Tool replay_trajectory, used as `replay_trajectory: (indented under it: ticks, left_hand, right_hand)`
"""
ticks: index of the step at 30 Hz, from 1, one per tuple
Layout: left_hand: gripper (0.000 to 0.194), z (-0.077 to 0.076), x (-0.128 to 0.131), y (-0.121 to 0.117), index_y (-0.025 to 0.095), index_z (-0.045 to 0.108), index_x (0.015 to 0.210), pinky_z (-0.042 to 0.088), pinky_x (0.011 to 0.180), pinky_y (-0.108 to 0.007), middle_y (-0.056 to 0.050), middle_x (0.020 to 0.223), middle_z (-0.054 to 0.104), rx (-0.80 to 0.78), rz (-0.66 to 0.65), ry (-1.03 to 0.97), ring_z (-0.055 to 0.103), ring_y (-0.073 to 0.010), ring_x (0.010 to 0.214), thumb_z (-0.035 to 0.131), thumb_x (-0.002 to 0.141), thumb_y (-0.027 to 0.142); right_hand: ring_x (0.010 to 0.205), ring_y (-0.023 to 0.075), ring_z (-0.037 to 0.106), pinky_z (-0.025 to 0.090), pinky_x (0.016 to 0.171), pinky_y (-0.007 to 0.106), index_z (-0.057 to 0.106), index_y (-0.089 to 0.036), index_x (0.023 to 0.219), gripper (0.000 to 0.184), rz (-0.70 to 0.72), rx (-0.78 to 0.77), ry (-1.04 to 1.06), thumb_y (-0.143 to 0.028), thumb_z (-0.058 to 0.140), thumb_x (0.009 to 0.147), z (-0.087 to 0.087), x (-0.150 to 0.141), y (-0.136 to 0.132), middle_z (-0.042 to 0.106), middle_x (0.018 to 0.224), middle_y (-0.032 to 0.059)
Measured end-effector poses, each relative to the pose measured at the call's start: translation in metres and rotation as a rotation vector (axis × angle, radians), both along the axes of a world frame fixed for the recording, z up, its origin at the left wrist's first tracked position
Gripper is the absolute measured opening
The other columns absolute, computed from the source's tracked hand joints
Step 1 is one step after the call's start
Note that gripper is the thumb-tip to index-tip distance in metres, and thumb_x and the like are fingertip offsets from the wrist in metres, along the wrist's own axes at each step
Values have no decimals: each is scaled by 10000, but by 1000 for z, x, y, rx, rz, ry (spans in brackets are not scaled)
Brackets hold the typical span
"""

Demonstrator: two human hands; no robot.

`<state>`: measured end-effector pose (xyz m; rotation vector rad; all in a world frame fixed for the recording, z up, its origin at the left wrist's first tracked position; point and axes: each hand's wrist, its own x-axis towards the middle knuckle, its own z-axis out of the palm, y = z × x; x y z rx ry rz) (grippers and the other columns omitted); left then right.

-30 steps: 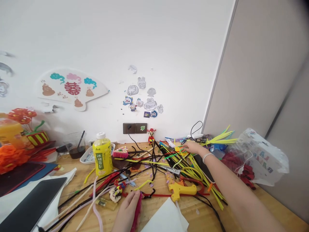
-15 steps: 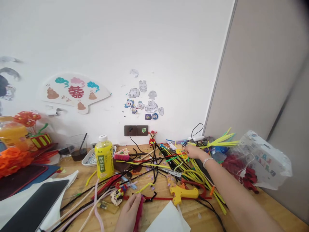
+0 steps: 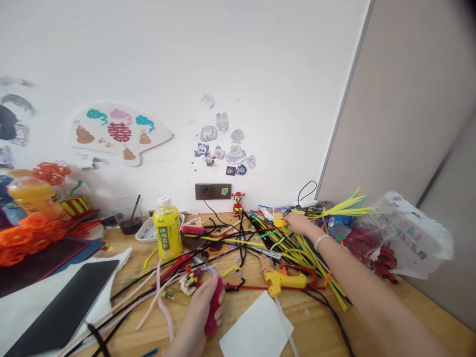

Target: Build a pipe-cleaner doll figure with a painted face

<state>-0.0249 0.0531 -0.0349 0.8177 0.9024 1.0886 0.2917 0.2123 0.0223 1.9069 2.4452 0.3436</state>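
My left hand (image 3: 203,305) rests on the wooden desk (image 3: 320,327) near its front edge, fingers wrapped round a fuzzy pink-red pipe-cleaner piece (image 3: 213,310). My right arm stretches far across the desk. My right hand (image 3: 299,223), with a bracelet at the wrist, lies in the pile of yellow, green and black pipe cleaners (image 3: 297,248) near the wall. Its fingers touch the stems; whether they grip one is hidden. A yellow glue gun (image 3: 283,280) and scissors (image 3: 271,254) lie between the hands.
A yellow drink bottle (image 3: 167,236) stands mid-desk, with a cup of dark liquid (image 3: 130,215) behind it. White paper (image 3: 256,333) lies at the front. A dark tablet (image 3: 63,310) and orange flowers (image 3: 22,238) sit left, a plastic bag (image 3: 405,238) right.
My left hand has lifted and curled more tightly round the pink-red piece. The view has shifted slightly leftward. My right hand stays among the pipe cleaners.
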Motion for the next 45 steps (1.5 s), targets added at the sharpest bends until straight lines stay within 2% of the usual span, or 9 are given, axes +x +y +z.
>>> replay_trajectory:
  ticks: [4, 7, 10, 12, 14, 19, 23, 40, 45]
  left_hand:
    - [395, 7, 1, -8, 182, 469, 679, 215, 305, -167, 82, 402, 426, -15, -3, -80, 296, -36, 270, 497, 681, 575]
    - [443, 9, 5, -16, 182, 488, 898, 201, 306, -171, 66, 416, 481, -1, -12, -3, 313, -52, 270, 436, 714, 582]
    - [508, 8, 12, -24, 190, 444, 1036, 186, 299, -179, 60, 427, 509, 75, -43, 133, 314, -63, 262, 389, 731, 593]
    - [515, 6, 16, -29, 200, 437, 1053, 215, 311, -188, 68, 433, 492, 120, -72, 187, 342, -74, 282, 378, 733, 599]
    - [497, 5, 19, -33, 200, 460, 996, 230, 320, -198, 73, 445, 470, 148, -53, 248, 335, -74, 285, 338, 741, 609]
    - [422, 2, 20, -37, 172, 546, 816, 332, 437, -227, 20, 563, 531, 409, -76, 589, 451, -111, 444, 314, 800, 524]
    - [340, 0, 18, -41, 173, 591, 918, 376, 627, -251, -48, 804, 641, 605, -65, 831, 547, -174, 722, 414, 800, 438]
    - [335, 5, 17, -46, 171, 624, 838, 376, 620, -236, -62, 807, 663, 675, -173, 912, 577, -189, 726, 407, 814, 425]
    - [359, 10, 20, -55, 170, 577, 887, 389, 661, -233, -65, 859, 647, 703, -174, 860, 570, -174, 773, 318, 853, 416]
  right_hand:
    - [1015, 211, 486, 374, 878, 357, 560, -105, 991, 212, 128, 77, 130, -178, 409, 861, 17, -45, -34, 562, 1032, 128]
    - [983, 145, 496, 379, 853, 253, 547, -198, 1022, 227, 325, 50, 232, -253, 385, 872, 20, -93, -84, 576, 1039, 44]
    - [908, 154, 526, 401, 787, 257, 532, -226, 1075, 270, 683, -119, 462, -329, 458, 837, 10, -135, -138, 606, 982, 32]
    - [938, 176, 524, 390, 812, 282, 531, -222, 1086, 290, 747, -204, 517, -333, 486, 822, -2, -151, -165, 600, 1024, 52]
    - [930, 188, 530, 397, 801, 288, 552, -201, 1034, 252, 688, -221, 607, -310, 507, 811, -14, -156, -179, 602, 1018, 67]
    - [787, 179, 555, 415, 701, 277, 588, -181, 858, 175, 458, -193, 845, -316, 482, 820, -24, -147, -184, 627, 844, 52]
    - [762, 170, 552, 415, 675, 264, 586, -178, 845, 223, 428, -213, 1040, -340, 432, 841, -25, -144, -187, 621, 814, 45]
    - [571, 114, 458, 374, 545, 238, 536, -173, 750, 301, 491, -516, 1535, -471, 502, 765, -49, -142, -183, 487, 630, -16]
    - [561, 112, 467, 380, 536, 235, 551, -171, 759, 310, 403, -531, 1708, -479, 555, 727, -56, -147, -185, 510, 620, -15]
